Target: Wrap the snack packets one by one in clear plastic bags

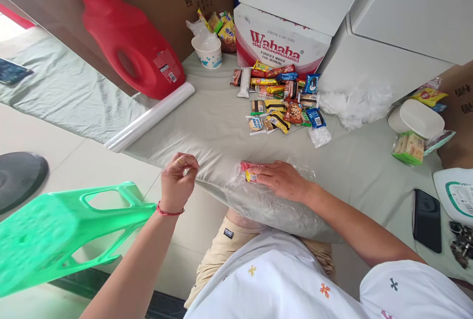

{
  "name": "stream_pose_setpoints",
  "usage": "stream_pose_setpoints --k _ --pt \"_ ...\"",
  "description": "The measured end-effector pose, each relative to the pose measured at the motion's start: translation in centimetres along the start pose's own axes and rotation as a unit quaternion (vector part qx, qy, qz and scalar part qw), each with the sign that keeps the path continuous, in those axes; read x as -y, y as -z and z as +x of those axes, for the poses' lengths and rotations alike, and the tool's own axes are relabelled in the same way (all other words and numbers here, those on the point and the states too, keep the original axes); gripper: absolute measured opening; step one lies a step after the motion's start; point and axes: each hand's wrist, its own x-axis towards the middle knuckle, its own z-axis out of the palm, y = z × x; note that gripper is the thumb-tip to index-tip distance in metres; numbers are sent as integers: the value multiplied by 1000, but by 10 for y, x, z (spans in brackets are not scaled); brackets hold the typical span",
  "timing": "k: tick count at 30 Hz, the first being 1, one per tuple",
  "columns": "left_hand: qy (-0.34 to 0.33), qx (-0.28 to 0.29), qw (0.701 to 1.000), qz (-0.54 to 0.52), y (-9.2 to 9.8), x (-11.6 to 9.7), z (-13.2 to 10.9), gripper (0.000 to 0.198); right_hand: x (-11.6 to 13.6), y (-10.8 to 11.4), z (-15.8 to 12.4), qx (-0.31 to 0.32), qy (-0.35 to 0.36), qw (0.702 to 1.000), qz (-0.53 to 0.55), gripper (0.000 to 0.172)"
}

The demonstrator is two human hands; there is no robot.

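Note:
My left hand is raised at the bed's front edge, fingers curled in a pinch. Whatever may be between its fingertips is too thin or hidden to make out. My right hand lies over small red and yellow snack packets, its fingers pressed around them. Beneath them, a sheet of clear plastic film spreads over the edge of the grey-green sheet. Beyond my hands sits a pile of wrapped snacks. To the left lies a roll of clear film.
A Wahaha carton stands behind the snacks, near a paper cup and a red jug. Crumpled plastic, a white container and a phone lie rightward. A green stool is on the floor.

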Motion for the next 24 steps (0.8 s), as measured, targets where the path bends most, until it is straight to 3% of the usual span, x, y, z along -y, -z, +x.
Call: stream_pose_setpoints --k 3,5,7,10,12,15,18,20,24 --pt "-141 45 988 41 -16 -54 3 15 2 -1 -1 1 2 1000 0 36" --pt "-226 137 964 38 -38 -85 2 20 4 -2 -1 -4 -1 1000 -10 33" --pt "-273 230 931 69 -65 -97 0 22 7 -4 -1 -3 -12 1000 -26 28" --pt "-205 260 938 100 -98 -81 -3 26 10 -8 -4 3 -13 998 -54 23" --pt "-145 271 947 97 -108 -62 -6 29 11 -9 -8 -9 -5 997 -74 24" --pt "-122 284 945 109 -108 -43 -13 33 13 -10 -18 -33 -2 996 -88 29" --pt "-124 298 937 131 -100 -36 -19 33 16 -9 -34 -49 -6 994 -97 35" --pt "-127 304 933 142 -95 -32 -24 33 18 -8 -49 -59 -48 990 -118 40" --pt "-154 304 927 157 -91 -22 -32 37 18 -7 -91 -58 -230 961 -144 39"
